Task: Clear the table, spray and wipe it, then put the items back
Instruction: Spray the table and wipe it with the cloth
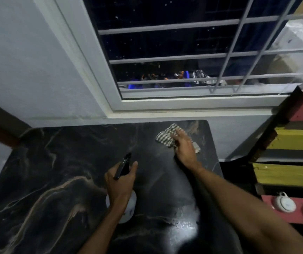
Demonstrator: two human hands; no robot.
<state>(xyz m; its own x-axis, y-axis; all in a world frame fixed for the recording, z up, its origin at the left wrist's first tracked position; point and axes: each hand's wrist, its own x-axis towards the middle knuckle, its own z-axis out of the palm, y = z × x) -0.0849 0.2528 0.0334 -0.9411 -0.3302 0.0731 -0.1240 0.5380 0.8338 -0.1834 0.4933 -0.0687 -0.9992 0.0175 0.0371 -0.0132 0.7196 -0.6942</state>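
Head view: the cloth [167, 136], a checked rag, lies bunched on the far right part of the desk [55, 171], under the right hand [184, 147]. That hand presses flat on it, fingers [181, 133] stretched forward and close together over the cloth, so the fabric sticks out ahead of the fingertips and to their left, with a small corner showing on the right side of the palm. The cloth touches the desk just short of the far edge, below the window [183, 52].

The spray bottle [128, 204] is in the left hand [120, 184], nearer the body and well apart from the cloth. Its fingers are wrapped tight around the bottle's neck, with the black trigger head [124, 165] rising out above the knuckles and pointing forward toward the far side of the desk; the white body hangs below the palm (partly hidden by the wrist). Whether the bottle's base touches the desk cannot be told.

The desk is dark with pale marble veins and shows a wet glare near the body, between the two forearms. Past the right hand's fingers, to the right of the desk, stands a striped shelf [293, 173] in red, yellow and dark bands, with white cups [284, 202] on a lower red ledge.
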